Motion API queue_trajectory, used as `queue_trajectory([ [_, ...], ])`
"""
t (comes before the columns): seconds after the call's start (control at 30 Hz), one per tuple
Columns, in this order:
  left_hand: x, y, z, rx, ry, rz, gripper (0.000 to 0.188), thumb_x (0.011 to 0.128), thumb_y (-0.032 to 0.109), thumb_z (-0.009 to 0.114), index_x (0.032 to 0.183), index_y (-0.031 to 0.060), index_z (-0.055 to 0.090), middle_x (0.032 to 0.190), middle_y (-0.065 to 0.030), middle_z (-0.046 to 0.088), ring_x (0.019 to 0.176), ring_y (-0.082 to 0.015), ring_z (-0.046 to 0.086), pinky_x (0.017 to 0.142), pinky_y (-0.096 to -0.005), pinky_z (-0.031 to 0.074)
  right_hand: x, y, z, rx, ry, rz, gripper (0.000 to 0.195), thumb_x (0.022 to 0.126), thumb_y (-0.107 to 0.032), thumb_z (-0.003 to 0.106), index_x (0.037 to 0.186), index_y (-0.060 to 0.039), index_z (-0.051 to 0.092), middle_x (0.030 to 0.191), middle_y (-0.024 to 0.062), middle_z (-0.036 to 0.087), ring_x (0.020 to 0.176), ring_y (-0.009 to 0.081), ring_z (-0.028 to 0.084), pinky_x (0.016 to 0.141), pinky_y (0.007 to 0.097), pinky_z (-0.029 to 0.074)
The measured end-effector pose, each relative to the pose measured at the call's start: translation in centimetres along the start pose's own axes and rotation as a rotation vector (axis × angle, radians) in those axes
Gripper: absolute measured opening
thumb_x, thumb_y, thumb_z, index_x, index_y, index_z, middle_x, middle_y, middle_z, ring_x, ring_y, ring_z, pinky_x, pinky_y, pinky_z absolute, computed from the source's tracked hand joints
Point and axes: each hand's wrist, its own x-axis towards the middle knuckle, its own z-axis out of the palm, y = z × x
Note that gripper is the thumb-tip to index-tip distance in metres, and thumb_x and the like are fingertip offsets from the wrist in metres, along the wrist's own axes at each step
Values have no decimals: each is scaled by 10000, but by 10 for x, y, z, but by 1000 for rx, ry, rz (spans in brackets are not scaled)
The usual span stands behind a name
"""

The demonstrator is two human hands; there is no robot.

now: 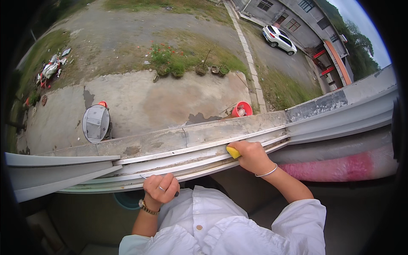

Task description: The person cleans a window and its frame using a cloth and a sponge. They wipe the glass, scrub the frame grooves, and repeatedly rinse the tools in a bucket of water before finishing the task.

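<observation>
My right hand grips a yellow sponge and presses it into the dirty channel of a white sliding-window track. Lower and to the left, my left hand is closed around a thin tool. Its narrow metal shaft sticks out towards the track and its dark handle end shows below the fist; the exact kind cannot be made out. Brown grime lies along the track's grooves. A cracked concrete ledge runs just outside the frame.
White sash frames flank the opening, with another frame at right. Below the sill are a teal basin and a pink-and-grey rolled item. Down in the yard stand a red bucket, a round table and a white car.
</observation>
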Motion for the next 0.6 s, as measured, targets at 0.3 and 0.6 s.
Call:
queue_trajectory([
  [0.3,-3,-3,-4,-46,-5,22,70,662,72,648,705,98,599,768,-7,614,519,-107,489,447,-233,360,53,-61,30,283,-149,-122,357,702,84,595,1016,-68,670,909,149,676,875,346,654,764,394,528],
  [0.6,-10,-6,-15,-115,-49,103,116,623,94,672,691,107,579,733,-7,602,535,-120,521,459,-247,403,115,-128,37,431,-221,-361,432,714,111,559,1083,-78,681,965,147,686,913,345,652,794,375,518],
])
